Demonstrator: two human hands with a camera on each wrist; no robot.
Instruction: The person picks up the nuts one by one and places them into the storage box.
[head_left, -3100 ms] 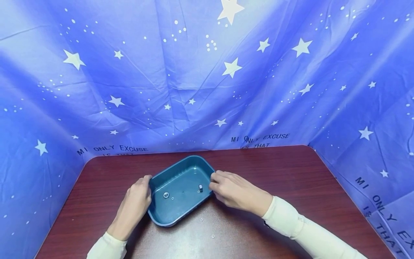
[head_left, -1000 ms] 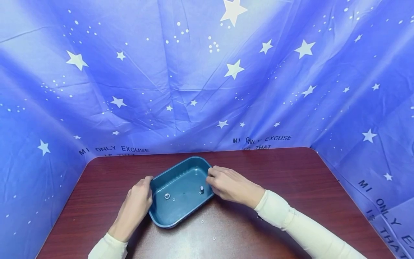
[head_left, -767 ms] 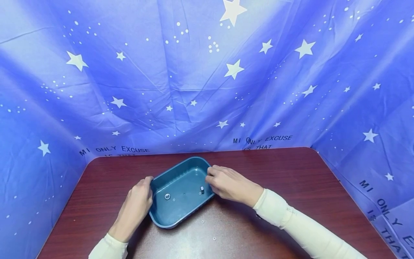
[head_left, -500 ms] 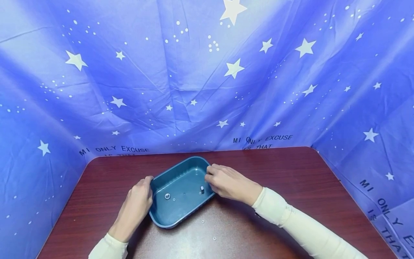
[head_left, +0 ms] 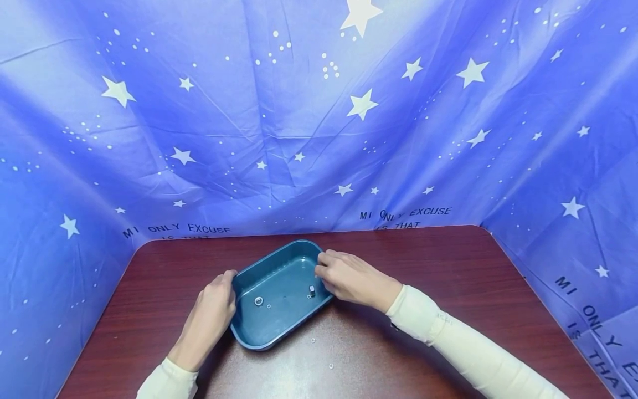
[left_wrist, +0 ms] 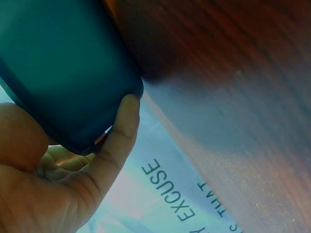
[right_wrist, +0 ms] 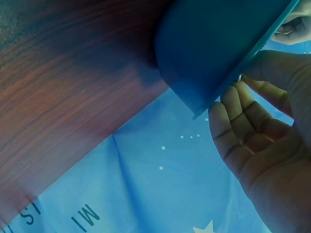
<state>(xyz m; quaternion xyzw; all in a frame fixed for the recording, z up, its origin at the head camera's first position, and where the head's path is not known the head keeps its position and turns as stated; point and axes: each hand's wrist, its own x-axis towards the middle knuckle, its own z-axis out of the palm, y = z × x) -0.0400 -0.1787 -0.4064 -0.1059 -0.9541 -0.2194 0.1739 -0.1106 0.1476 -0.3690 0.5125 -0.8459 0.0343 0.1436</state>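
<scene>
In the head view a teal plastic bin stands at an angle on the table, its mouth facing up. My left hand grips its left end; in the left wrist view the thumb is at the rim and one finger stretches along the outer wall. My right hand pinches the rim at the right end, where a tiny shiny glint shows between thumb and fingertips. On the bin's floor lie a metal nut, a small ring, a taller metal nut and another small ring.
Two small pale rings, one nearer the bin and one farther forward, lie on the dark red wooden table. A blue star-printed cloth hangs round the table's back and sides.
Over the three seconds my right hand has shifted slightly back and left along the bin's right end. The left hand, the bin and the small metal pieces look nearly unchanged.
</scene>
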